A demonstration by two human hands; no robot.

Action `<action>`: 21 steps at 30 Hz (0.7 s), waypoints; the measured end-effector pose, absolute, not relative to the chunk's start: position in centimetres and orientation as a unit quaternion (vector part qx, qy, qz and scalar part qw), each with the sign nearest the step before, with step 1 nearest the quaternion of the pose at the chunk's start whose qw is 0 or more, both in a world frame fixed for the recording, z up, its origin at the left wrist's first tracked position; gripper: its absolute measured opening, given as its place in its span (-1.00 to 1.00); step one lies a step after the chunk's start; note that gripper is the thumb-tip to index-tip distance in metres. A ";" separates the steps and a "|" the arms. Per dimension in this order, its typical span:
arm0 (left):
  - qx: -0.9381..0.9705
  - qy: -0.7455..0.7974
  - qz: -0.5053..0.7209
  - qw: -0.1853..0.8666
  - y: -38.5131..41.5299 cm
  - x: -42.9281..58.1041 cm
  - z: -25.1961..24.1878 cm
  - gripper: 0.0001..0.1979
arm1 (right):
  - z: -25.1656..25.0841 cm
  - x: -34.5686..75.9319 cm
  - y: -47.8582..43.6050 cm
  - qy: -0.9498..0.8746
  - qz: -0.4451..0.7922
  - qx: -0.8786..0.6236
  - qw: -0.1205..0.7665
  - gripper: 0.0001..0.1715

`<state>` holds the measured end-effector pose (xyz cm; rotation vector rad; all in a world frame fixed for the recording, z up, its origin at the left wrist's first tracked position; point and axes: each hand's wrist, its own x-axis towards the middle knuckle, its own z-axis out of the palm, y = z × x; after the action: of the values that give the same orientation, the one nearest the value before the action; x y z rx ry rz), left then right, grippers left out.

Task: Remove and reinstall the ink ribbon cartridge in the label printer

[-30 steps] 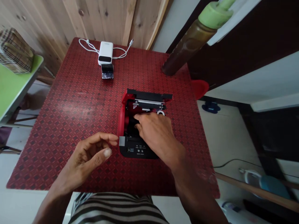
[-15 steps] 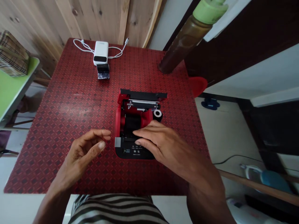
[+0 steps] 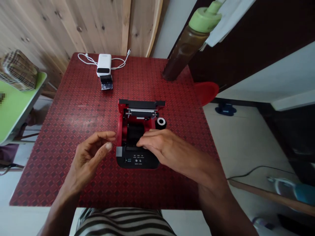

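Note:
A small red and black label printer (image 3: 139, 162) stands on the table with its lid (image 3: 141, 104) raised. Inside its bay lies a wide black roll (image 3: 135, 131). My right hand (image 3: 167, 144) reaches over the printer from the right, thumb and fingers pinched together at the roll's near edge; the fingertips partly hide what they grip. Just left of the printer, my left hand (image 3: 90, 155) hovers with fingers curved and thumb apart, holding nothing. Beside the printer's right side is a black roll with a white core (image 3: 161, 122), partly behind my right hand.
Toward the back of the red patterned table (image 3: 61, 157) are a white power bank (image 3: 104, 63) with a cable and a small black strip (image 3: 106, 82). A tall brown bottle (image 3: 183, 49) with a green cap stands back right. A red stool (image 3: 206, 91) is beyond the right edge.
My right hand's thumb and fingers have closed together at the roll's front edge. My left hand stays beside the printer. The whole view has shifted slightly.

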<state>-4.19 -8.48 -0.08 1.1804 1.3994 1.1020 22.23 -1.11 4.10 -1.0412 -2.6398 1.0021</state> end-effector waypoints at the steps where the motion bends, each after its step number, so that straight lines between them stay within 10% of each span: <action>1: 0.484 0.580 0.463 0.464 -8.1 -4.3 -0.2 -0.73 | 4.2 22.2 -1.1 -0.875 0.334 -0.346 0.063 -0.50; 21: 0.532 0.514 0.541 0.402 0.1 -2.1 -0.7 -0.44 | 1.9 21.7 -6.3 -0.869 0.157 -0.381 0.274 -0.73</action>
<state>-2.07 0.15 -0.68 1.3439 1.2983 1.3669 21.72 -6.34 1.92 -1.0258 -2.3356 0.4219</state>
